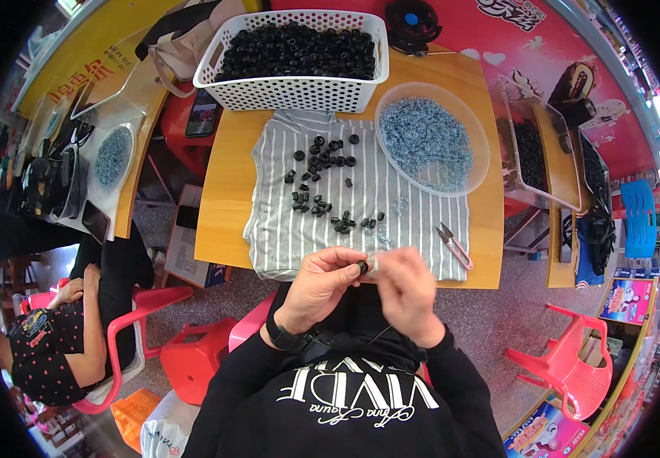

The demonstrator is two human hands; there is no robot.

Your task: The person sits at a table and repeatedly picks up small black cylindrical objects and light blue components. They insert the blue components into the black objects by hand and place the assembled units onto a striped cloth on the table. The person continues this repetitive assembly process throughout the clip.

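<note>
Between thumb and fingers, my left hand [319, 284] pinches a small black ring-shaped part [363, 267] just off the table's near edge. My right hand [406, 288] is right beside it and smeared by motion, so its fingers and anything in them are unclear. Beyond my hands, a grey striped cloth [269, 229] covers the middle of the table. Several loose black parts [318, 159] lie scattered on it, some round and some stubby. A few tiny clear pieces [400, 206] lie to their right. Pink-handled thread snips [456, 248] rest at the cloth's right side.
A white perforated basket [292, 95] full of black parts stands at the table's far side. Right of it is a round clear tub [485, 145] of small bluish pieces. A black fan [414, 27] sits behind. Another person [55, 336] sits at left; a red chair [574, 366] stands at right.
</note>
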